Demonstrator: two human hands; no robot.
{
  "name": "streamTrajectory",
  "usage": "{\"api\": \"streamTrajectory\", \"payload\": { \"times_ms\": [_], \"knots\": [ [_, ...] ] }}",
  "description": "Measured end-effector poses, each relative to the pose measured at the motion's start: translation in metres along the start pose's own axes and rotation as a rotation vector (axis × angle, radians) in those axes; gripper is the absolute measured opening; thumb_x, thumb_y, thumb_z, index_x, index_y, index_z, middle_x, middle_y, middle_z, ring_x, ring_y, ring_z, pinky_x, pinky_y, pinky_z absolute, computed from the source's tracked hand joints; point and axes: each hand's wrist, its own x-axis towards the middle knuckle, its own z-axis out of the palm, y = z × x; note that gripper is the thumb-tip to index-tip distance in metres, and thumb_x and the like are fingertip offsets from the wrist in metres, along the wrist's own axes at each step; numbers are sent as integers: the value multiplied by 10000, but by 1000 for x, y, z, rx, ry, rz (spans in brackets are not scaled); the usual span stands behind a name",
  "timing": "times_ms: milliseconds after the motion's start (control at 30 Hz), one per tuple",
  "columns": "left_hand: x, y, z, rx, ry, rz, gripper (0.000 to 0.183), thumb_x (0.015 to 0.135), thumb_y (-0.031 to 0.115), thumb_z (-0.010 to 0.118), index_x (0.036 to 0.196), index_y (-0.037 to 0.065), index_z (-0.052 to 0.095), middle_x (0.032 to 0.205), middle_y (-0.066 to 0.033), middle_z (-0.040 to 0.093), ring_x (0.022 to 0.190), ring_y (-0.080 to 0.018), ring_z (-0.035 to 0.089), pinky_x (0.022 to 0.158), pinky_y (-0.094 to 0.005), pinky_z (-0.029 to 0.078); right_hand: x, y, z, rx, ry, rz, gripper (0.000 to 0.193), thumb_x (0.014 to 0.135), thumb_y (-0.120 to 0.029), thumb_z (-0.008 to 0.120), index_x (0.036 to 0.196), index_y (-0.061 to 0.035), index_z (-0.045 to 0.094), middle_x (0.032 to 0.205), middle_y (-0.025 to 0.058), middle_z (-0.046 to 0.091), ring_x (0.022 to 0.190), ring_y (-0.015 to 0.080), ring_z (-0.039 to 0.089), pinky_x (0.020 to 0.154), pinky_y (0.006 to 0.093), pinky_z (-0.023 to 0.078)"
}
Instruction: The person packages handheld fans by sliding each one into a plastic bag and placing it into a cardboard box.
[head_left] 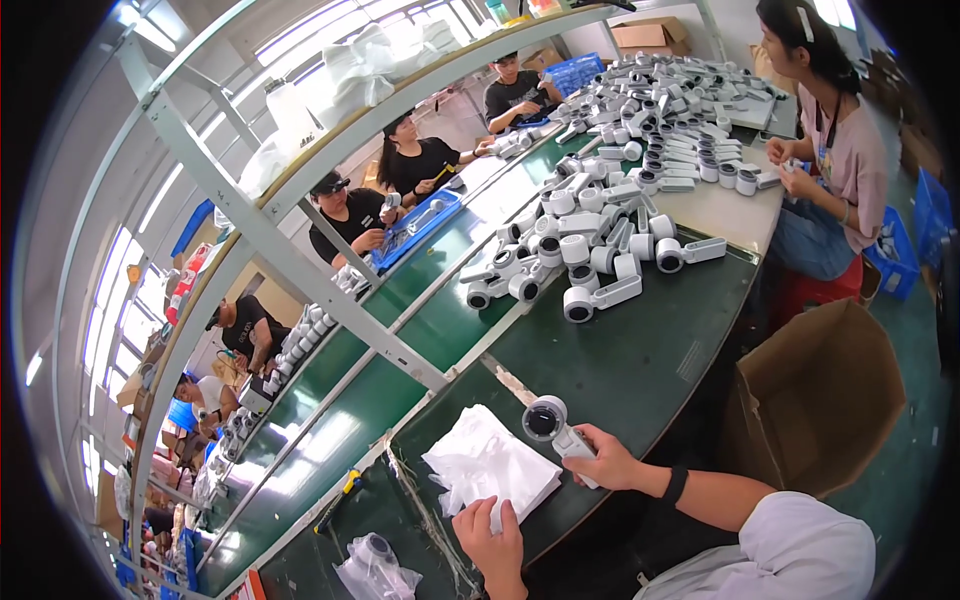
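Observation:
My right hand is wrapped round the handle of a white hand-held device with a round head and a dark circular face. It holds the device tilted above the green table, head pointing away from me. At the near edge of a stack of thin white plastic bags, my left hand has its fingers curled, with the edge of a white bag between them. A clear plastic bag with something round inside lies left of that hand.
A large pile of similar white devices covers the table ahead. A yellow-and-black tool lies at left. An open cardboard box stands right of the table, near a seated person. Metal shelf posts rise at left; other people work beyond.

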Motion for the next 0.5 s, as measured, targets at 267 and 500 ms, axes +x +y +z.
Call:
{"api": "streamTrajectory", "payload": {
  "times_ms": [267,500],
  "knots": [
    [6,1,-5,20,0,-36,175,753,61,734,917,25,682,940,-138,648,902,-321,581,807,-399,463,3,-6,5,-7,25,-29,384,876,-37,658,1209,-9,468,838,54,608,637,117,608,557,285,499],
    [8,-3,-12,-12,14,-51,191,751,52,750,929,30,685,941,-131,654,916,-310,591,801,-384,476,5,-10,6,28,29,-13,366,871,-42,666,1179,0,472,814,64,597,616,135,609,560,290,501]
  ]
}}
